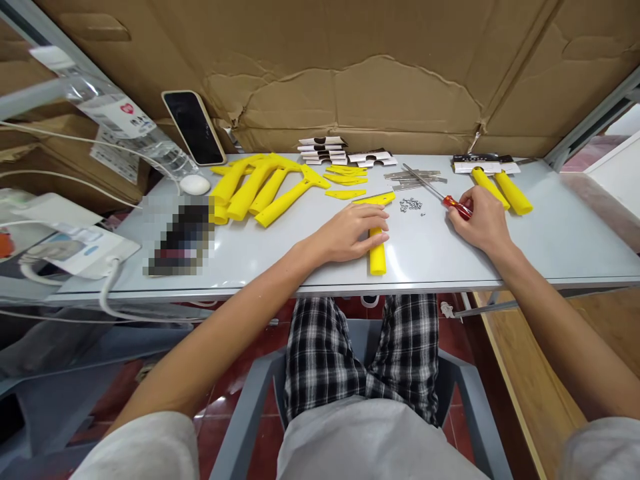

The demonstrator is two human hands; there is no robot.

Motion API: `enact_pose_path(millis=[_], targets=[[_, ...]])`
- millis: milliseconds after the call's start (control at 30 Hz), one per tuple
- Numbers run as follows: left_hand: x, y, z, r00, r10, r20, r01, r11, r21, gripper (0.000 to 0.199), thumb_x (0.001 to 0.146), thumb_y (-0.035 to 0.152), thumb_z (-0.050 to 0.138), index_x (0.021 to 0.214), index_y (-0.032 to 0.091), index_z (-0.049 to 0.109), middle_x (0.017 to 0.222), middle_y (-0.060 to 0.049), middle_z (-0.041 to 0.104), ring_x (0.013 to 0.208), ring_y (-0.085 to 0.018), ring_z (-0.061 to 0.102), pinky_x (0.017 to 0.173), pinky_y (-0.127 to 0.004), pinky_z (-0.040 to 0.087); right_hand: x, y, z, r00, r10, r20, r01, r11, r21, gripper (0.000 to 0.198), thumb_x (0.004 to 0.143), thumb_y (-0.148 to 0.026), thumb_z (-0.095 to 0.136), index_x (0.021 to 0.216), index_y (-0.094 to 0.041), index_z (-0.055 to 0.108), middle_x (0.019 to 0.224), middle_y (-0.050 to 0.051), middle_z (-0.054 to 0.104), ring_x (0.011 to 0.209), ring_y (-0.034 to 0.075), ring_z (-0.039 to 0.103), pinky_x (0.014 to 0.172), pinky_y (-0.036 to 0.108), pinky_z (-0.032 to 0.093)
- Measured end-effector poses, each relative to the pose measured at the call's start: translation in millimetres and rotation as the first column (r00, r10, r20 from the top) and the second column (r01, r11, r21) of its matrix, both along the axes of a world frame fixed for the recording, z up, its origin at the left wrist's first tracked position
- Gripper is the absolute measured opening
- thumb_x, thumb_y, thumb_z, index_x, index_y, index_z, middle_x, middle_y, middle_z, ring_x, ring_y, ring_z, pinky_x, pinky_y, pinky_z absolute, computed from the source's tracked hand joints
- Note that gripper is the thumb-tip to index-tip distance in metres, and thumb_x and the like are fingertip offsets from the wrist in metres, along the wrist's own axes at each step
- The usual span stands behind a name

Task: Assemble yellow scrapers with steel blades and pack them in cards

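Note:
My left hand [351, 232] rests over a yellow scraper [378, 261], its fingers curled across the handle. The scraper lies on the table with its handle toward me, and a thin blade edge shows along its head. In my right hand [481, 217] is a screwdriver [456, 206] with a red handle, its metal shaft slanting up and left. Between the hands sits a pile of small screws [411, 205]. Behind them are loose flat metal blades [413, 179]. Several yellow blade clamp plates [345, 177] lie beyond my left hand.
Several yellow scraper bodies [270, 190] are heaped at left. Two scrapers with black-and-white blade covers [485, 163] lie at right; more covers [323, 150] are stacked at the back. A phone [195, 127], water bottle [130, 120] and power strip [85, 243] stand left. Cardboard [350, 73] walls the back.

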State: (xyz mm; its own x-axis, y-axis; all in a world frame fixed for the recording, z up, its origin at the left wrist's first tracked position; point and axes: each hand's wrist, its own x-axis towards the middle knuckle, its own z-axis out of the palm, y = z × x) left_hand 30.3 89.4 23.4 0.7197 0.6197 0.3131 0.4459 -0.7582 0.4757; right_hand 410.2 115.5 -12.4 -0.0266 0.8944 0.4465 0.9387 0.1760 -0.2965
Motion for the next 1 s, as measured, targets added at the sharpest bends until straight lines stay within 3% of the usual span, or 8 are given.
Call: enact_pose_path(millis=[200,367,433,533,667,833,1000], targets=[[-16,-30,9.9,0.978,0.171,0.119,-0.175,0.984,0.025,0.040,0.120,0.039,0.048,0.135,0.019,0.079,0.160,-0.015,0.076,0.166,-0.028,0.059,0.142,-0.058,0.043,-1,-2,1,0.999,-0.023,0.026,0.023,1.000,0.001,0.038,0.093,-0.046,0.069,0.114,-0.015,0.063,0.122,0.019,0.068,0.112,0.025,0.061,0.103,0.046,0.054],[-42,-69,-11.8,0.904,0.423,0.065,-0.424,0.906,0.001,0.048,0.119,0.046,0.047,0.146,0.019,0.075,0.169,-0.017,0.069,0.169,-0.032,0.056,0.143,-0.061,0.043,-25,-30,12,0.997,0.017,0.073,-0.027,0.991,0.128,0.054,0.101,-0.052,0.061,0.136,-0.012,0.071,0.148,0.022,0.066,0.143,0.037,0.061,0.128,0.062,0.052],[-50,-78,-21.1,0.874,0.485,0.037,-0.486,0.874,0.013,0.055,0.120,0.048,0.043,0.148,0.015,0.075,0.171,-0.020,0.067,0.172,-0.034,0.052,0.144,-0.060,0.042,-47,-50,14,0.994,0.083,0.073,-0.091,0.989,0.120,0.062,0.108,-0.053,0.052,0.149,-0.011,0.070,0.161,0.020,0.062,0.158,0.037,0.056,0.141,0.062,0.046],[-53,-84,-28.3,0.841,0.541,-0.007,-0.541,0.840,0.033,0.062,0.121,0.050,0.037,0.154,0.010,0.071,0.178,-0.023,0.059,0.176,-0.035,0.045,0.146,-0.059,0.038,-81,-80,11,0.975,0.219,0.045,-0.220,0.975,0.014,0.071,0.114,-0.054,0.039,0.165,-0.010,0.065,0.175,0.016,0.052,0.171,0.031,0.049,0.152,0.058,0.041],[-46,-83,-30.5,0.824,0.546,-0.153,-0.541,0.838,0.080,0.065,0.120,0.048,0.036,0.166,0.010,0.062,0.187,-0.021,0.046,0.179,-0.037,0.039,0.147,-0.062,0.033,-104,-97,6,0.921,0.385,0.062,-0.364,0.905,-0.219,0.081,0.117,-0.056,0.027,0.176,-0.007,0.054,0.186,0.010,0.035,0.179,0.028,0.039,0.157,0.055,0.036],[-41,-83,-30.6,0.795,0.544,-0.269,-0.530,0.838,0.129,0.070,0.120,0.051,0.038,0.178,0.013,0.050,0.191,-0.018,0.039,0.181,-0.038,0.033,0.148,-0.063,0.030,-105,-93,4,0.906,0.402,0.132,-0.340,0.877,-0.340,0.084,0.117,-0.055,0.021,0.181,-0.006,0.046,0.189,0.009,0.025,0.184,0.027,0.030,0.159,0.057,0.029],[-40,-83,-31.4,0.777,0.551,-0.305,-0.534,0.833,0.146,0.076,0.121,0.048,0.030,0.180,0.002,0.044,0.191,-0.022,0.036,0.182,-0.039,0.031,0.149,-0.064,0.027,-107,-90,1,0.915,0.369,0.163,-0.293,0.886,-0.358,0.088,0.117,-0.059,0.019,0.183,-0.005,0.040,0.191,0.011,0.019,0.186,0.030,0.023,0.158,0.060,0.029]])
